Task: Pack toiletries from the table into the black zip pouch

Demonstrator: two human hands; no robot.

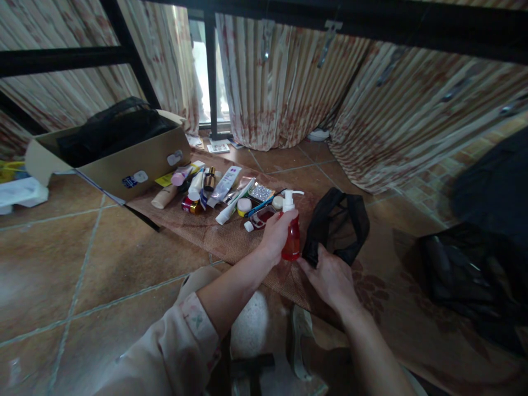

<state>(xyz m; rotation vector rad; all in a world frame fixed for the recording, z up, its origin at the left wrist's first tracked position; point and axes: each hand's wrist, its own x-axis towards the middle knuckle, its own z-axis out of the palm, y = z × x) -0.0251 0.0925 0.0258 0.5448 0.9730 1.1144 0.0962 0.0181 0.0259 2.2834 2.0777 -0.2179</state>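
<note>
Red pump bottle (292,243) in left hand (275,235), black mesh bag (358,220) in right hand (332,280)

Left hand: the fingers are clamped on the red pump bottle, thumb laid across its upper body. The bottle stands upright in the grip; its white pump head (288,201) rises above the fingers, with the nozzle pointing right. Red contents show through the wall below the thumb.

Right hand: the fingers are closed on the near edge of the black mesh bag. The bag spreads above and beyond these fingers, its mouth partly open, just right of the bottle. One digit extends left to the bottle's base; whether it touches cannot be determined.

Beyond and left of the left fingers, assorted items lie on a brown cloth (198,228). Nearest those fingers is a flat red bottle (266,216) with a white cap, lying on its side. Farther left are a round jar (244,207) with a yellow lower part, a white tube (226,213) and a glittery case (260,192).

Well left of both hands sits an open cardboard box (144,162) containing black material (119,135). Well right of the right fingers lies a second dark mesh bag (457,269); its contents are too dim to identify.
</note>
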